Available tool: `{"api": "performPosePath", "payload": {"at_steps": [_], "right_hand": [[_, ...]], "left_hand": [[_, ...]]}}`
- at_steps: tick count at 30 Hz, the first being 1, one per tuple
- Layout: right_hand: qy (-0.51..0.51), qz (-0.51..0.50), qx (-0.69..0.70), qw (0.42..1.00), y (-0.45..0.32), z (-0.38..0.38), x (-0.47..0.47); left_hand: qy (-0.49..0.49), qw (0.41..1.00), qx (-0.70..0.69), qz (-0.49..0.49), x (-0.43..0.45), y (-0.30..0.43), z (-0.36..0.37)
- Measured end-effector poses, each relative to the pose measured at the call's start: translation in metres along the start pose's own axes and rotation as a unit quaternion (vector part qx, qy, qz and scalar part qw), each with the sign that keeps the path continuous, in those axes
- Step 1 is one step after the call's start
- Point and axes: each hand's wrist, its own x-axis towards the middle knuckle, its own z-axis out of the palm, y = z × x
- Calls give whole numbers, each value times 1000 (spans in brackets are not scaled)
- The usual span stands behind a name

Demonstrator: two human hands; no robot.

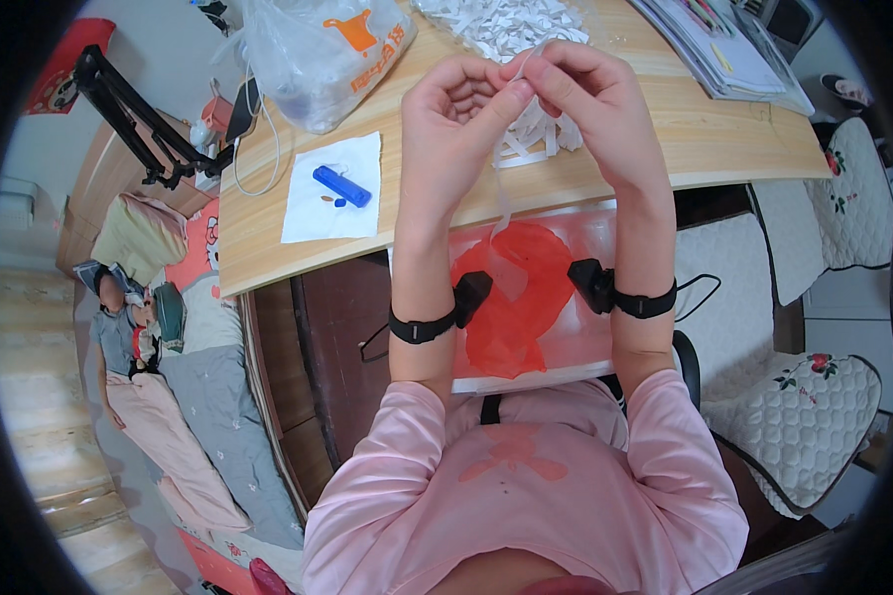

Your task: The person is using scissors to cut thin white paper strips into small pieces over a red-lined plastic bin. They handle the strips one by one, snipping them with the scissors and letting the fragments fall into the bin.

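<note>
My left hand (465,111) and my right hand (584,93) meet above the wooden table, fingertips pinching a thin white strip (500,182) between them. The strip's tail hangs down past the table edge towards a red plastic bag (521,297) on my lap. This bag lies on a pale tray or sheet (588,342). Behind my hands, a heap of white strips (506,30) lies in and around a clear bag; more loose strips show beneath my hands.
On the table stand a full plastic carrier bag (320,59), a blue plastic object (342,186) on a white cloth (305,219), and a paper stack (722,67) at the right. A black jointed arm (138,119) rises at the left. A person (123,327) is on the bed beyond.
</note>
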Motion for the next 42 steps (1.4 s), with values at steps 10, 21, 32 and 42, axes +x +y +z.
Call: {"api": "performPosePath", "payload": {"at_steps": [10,21,32,42], "right_hand": [[-2,58,125,991,-2,-2,-1],[46,24,65,997,0,2,0],[30,23,42,998,-3,-5,-2],[-44,45,163,985,3,-7,0]], "left_hand": [[-60,992,-96,-54,0,3,1],[41,998,49,16,0,-3,6],[-3,995,-88,-41,1,-5,2],[-84,982,-144,-92,4,-12,-1]]}}
